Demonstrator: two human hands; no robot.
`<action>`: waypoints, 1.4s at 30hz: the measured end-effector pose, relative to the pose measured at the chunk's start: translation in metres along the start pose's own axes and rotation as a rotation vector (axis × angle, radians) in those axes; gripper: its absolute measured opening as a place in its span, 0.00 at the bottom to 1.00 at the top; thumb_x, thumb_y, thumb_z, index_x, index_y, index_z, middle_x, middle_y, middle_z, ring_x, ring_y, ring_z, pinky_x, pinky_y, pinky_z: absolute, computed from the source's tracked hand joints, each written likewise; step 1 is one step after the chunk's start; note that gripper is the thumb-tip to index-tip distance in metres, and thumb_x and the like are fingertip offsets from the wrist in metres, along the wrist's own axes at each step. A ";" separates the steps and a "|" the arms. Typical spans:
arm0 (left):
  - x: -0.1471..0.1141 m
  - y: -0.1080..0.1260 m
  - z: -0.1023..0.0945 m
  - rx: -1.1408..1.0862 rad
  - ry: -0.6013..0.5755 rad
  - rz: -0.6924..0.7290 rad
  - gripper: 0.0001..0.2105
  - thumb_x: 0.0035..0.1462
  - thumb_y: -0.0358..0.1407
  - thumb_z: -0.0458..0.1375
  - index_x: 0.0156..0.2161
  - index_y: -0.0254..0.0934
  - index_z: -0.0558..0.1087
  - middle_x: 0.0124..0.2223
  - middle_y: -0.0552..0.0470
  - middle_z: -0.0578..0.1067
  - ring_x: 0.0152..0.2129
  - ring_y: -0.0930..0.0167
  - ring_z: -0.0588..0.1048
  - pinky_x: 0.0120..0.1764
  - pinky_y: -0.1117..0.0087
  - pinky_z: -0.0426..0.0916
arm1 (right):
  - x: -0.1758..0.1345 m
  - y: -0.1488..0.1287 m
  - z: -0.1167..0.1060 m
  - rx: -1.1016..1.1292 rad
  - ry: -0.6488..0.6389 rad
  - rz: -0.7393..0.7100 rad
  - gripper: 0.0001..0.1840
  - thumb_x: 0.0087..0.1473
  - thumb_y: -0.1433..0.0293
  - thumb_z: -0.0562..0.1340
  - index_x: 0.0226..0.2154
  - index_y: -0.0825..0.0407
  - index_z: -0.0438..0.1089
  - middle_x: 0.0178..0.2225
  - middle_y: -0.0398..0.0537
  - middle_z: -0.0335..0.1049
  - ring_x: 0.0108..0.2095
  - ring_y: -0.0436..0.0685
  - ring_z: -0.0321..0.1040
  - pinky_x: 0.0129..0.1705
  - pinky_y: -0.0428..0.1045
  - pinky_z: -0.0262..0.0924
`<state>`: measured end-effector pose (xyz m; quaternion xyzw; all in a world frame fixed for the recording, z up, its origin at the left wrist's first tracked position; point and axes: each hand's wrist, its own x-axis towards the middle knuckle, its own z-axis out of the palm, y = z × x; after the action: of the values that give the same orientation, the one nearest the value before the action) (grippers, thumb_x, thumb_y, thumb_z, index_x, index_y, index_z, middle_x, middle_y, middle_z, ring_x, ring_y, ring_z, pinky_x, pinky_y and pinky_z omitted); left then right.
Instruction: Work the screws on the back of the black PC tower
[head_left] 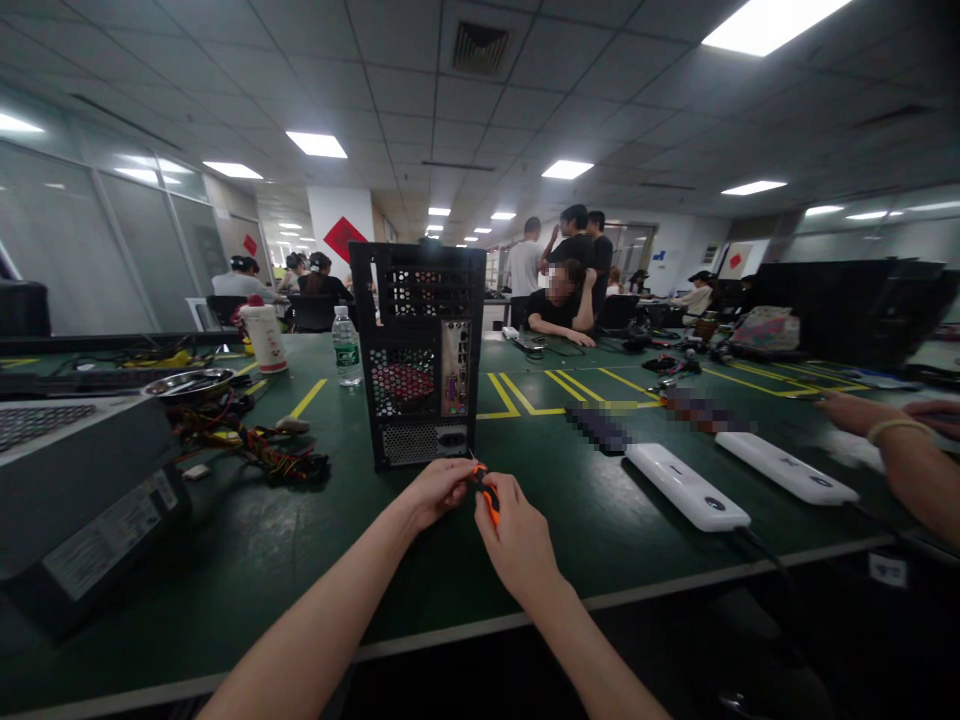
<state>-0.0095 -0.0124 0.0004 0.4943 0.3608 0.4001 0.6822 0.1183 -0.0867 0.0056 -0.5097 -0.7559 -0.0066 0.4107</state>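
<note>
My right hand [516, 532] is wrapped round an orange and black screwdriver [491, 497], its thin shaft pointing up toward the lower right corner of a black computer case [366, 400]. The case stands upright with its rear side toward me, showing mesh vents, a port panel [454, 370] and a power socket [451, 440]. My left hand [437, 492] is closed, its fingertips touching the front end of the screwdriver. Whether those fingers also pinch something small is hidden.
A grey metal case [82, 450] and bundled cables [277, 455] lie on the left. Behind are a water bottle [346, 350] and a white flask [264, 338]. White devices [686, 487] lie on the right, near another person's arm [919, 470]. A person sits across the green table [300, 560].
</note>
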 end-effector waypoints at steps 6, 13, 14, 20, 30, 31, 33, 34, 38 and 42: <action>0.002 0.002 0.002 -0.046 0.042 -0.036 0.11 0.42 0.40 0.57 0.26 0.32 0.65 0.12 0.62 0.54 0.08 0.85 0.49 0.15 0.80 0.37 | 0.000 -0.002 0.001 0.024 0.006 0.003 0.11 0.49 0.69 0.51 0.38 0.52 0.56 0.34 0.46 0.60 0.32 0.52 0.64 0.30 0.47 0.59; -0.001 0.006 0.006 -0.063 0.078 -0.029 0.10 0.42 0.37 0.57 0.23 0.31 0.64 0.12 0.62 0.54 0.08 0.85 0.49 0.14 0.80 0.37 | -0.002 -0.004 0.000 0.033 0.085 -0.043 0.16 0.45 0.74 0.53 0.40 0.53 0.56 0.42 0.52 0.55 0.39 0.54 0.61 0.35 0.49 0.61; 0.000 0.005 0.005 -0.058 0.075 -0.018 0.10 0.42 0.38 0.57 0.22 0.31 0.64 0.11 0.62 0.54 0.08 0.85 0.49 0.13 0.80 0.38 | -0.001 -0.003 0.000 0.040 0.087 -0.081 0.14 0.46 0.74 0.52 0.39 0.53 0.57 0.42 0.51 0.55 0.40 0.54 0.60 0.37 0.49 0.60; 0.006 0.000 -0.005 -0.057 0.106 0.019 0.11 0.45 0.39 0.55 0.26 0.29 0.66 0.15 0.57 0.63 0.08 0.84 0.53 0.12 0.80 0.40 | 0.000 0.000 0.001 0.014 0.082 -0.208 0.10 0.52 0.74 0.49 0.38 0.53 0.58 0.39 0.51 0.59 0.42 0.54 0.59 0.42 0.50 0.58; 0.009 0.002 -0.014 -0.156 0.229 -0.013 0.11 0.46 0.34 0.54 0.36 0.29 0.65 0.32 0.44 0.73 0.09 0.86 0.55 0.11 0.81 0.44 | 0.001 0.000 0.001 0.020 0.086 -0.077 0.09 0.52 0.70 0.50 0.38 0.53 0.57 0.38 0.49 0.57 0.35 0.51 0.63 0.34 0.48 0.62; 0.009 0.002 -0.015 -0.160 0.240 -0.013 0.11 0.46 0.34 0.54 0.36 0.29 0.65 0.33 0.44 0.73 0.09 0.86 0.55 0.11 0.81 0.44 | 0.000 0.000 0.001 0.021 0.092 -0.082 0.10 0.51 0.70 0.50 0.39 0.53 0.57 0.39 0.50 0.56 0.36 0.52 0.63 0.34 0.48 0.62; 0.009 0.002 -0.016 -0.163 0.258 -0.004 0.12 0.46 0.34 0.54 0.37 0.30 0.65 0.34 0.43 0.73 0.10 0.86 0.55 0.11 0.81 0.44 | 0.000 -0.001 0.001 0.008 0.099 -0.092 0.11 0.50 0.73 0.50 0.40 0.54 0.56 0.40 0.50 0.56 0.37 0.52 0.63 0.35 0.48 0.62; 0.009 0.002 -0.017 -0.162 0.266 0.003 0.12 0.46 0.34 0.54 0.37 0.30 0.65 0.34 0.44 0.72 0.10 0.85 0.55 0.12 0.81 0.44 | 0.000 -0.001 0.001 -0.004 0.099 -0.096 0.12 0.50 0.73 0.50 0.40 0.54 0.56 0.39 0.50 0.56 0.36 0.52 0.63 0.34 0.48 0.62; 0.010 0.001 -0.019 -0.153 0.257 0.034 0.13 0.47 0.33 0.53 0.40 0.31 0.64 0.34 0.43 0.73 0.10 0.85 0.55 0.12 0.81 0.45 | 0.000 -0.001 0.001 -0.060 0.087 -0.061 0.11 0.52 0.71 0.48 0.40 0.54 0.55 0.36 0.50 0.58 0.32 0.52 0.64 0.29 0.47 0.63; 0.010 0.000 -0.020 -0.149 0.261 0.031 0.13 0.48 0.31 0.52 0.41 0.31 0.63 0.34 0.43 0.72 0.10 0.85 0.55 0.12 0.81 0.45 | 0.000 0.000 0.002 -0.119 0.094 -0.037 0.10 0.54 0.68 0.47 0.39 0.54 0.56 0.35 0.50 0.59 0.30 0.51 0.65 0.25 0.45 0.62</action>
<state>-0.0236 0.0045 -0.0055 0.3917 0.4081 0.4972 0.6579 0.1172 -0.0863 0.0043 -0.5181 -0.7436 -0.0831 0.4145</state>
